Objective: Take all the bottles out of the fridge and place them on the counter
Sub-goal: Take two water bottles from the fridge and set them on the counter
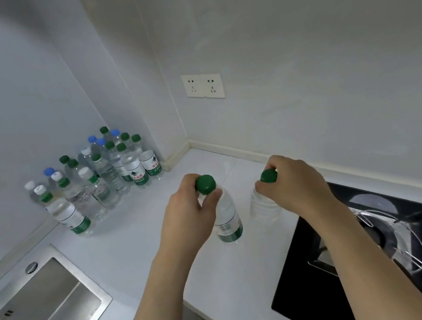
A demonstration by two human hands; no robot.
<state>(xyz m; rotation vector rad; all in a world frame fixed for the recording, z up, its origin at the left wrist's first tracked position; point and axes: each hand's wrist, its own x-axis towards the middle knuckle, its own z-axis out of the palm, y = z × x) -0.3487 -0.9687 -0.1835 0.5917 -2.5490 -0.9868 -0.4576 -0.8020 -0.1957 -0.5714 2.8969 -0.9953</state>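
- Two hands grip bottles by necks: left hand [184,209] w/ labelled bottle [227,219], right hand [290,185] w/ clear bottle [263,209].
- Both upright, green caps up, on table [140,245].

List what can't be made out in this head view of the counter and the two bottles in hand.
- Fridge: outside the head view, so the bottles left inside cannot be counted.
- Right bottle: the right hand covers its neck; no label shows.
- Left bottle: label print too small to read; whether its base touches the counter is unclear under the left hand.
- Bottle cluster: rear bottles overlap, so the count is uncertain.
- Sink: cut by the left edge.
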